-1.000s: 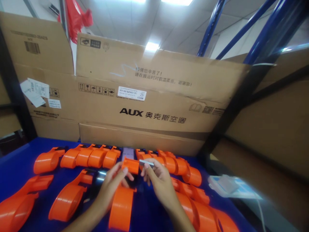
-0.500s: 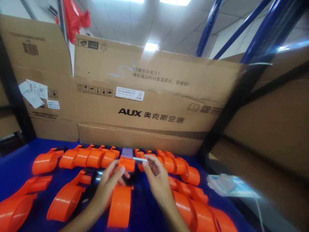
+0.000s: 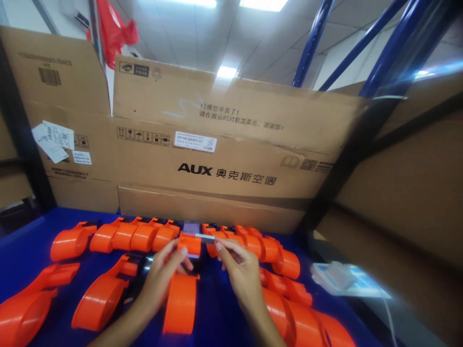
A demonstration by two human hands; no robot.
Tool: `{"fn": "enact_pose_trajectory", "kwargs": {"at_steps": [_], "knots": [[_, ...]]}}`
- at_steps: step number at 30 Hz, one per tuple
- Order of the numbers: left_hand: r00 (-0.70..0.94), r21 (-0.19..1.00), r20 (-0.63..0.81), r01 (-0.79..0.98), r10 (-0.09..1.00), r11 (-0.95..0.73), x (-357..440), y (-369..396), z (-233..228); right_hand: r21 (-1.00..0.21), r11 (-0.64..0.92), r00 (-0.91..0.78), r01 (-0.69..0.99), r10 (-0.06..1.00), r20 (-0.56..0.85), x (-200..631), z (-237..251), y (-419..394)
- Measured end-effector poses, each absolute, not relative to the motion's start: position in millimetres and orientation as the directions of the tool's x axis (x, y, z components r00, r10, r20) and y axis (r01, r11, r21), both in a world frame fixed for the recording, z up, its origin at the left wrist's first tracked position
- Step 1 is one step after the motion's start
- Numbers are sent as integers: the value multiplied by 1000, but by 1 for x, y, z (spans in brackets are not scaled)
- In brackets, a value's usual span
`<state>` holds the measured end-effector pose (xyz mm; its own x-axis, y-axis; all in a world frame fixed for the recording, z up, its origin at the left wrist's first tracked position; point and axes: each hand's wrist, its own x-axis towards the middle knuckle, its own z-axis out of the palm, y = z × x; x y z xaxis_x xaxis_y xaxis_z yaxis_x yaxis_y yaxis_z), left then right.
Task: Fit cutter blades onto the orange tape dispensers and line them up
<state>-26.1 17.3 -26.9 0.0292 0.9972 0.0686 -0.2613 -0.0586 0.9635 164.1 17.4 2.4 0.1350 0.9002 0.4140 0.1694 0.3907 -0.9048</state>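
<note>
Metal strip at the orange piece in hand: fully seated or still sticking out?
Sticking out: the metal strip projects sideways from the orange piece, pinched by the right hand.

We find bare blue tabletop (image 3: 217,313) open only between our forearms and at far left. Orange tape dispensers (image 3: 133,236) crowd both sides and the back row, and the AUX cardboard box (image 3: 231,168) walls off everything beyond.

My work lies on a blue bench top (image 3: 32,241). Orange tape dispensers (image 3: 133,236) sit in a row just beyond my grip, more to either side, and a white tray (image 3: 343,279) well off to its right.
</note>
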Motion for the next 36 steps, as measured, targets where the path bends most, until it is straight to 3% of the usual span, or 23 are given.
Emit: {"fn": "enact_pose_trajectory", "kwargs": {"at_steps": [17, 29, 33, 36], "knots": [[101, 975, 125, -194, 987, -104, -25, 12, -31, -861, 487, 12, 147, 870, 494, 155, 2, 12], [112, 969, 95, -238, 989, -66, -27, 14, -24, -855, 475, -94, 208, 880, 465, 156, -1, 14], [-38, 947, 57, -314, 998, -66, -34, 18, -20, -829, 433, -112, 353, 899, 422, 156, -4, 13], [-72, 943, 39, -328, 997, -61, -40, 23, -20, -728, 438, -244, 527, 899, 364, 152, -4, 8]]}}
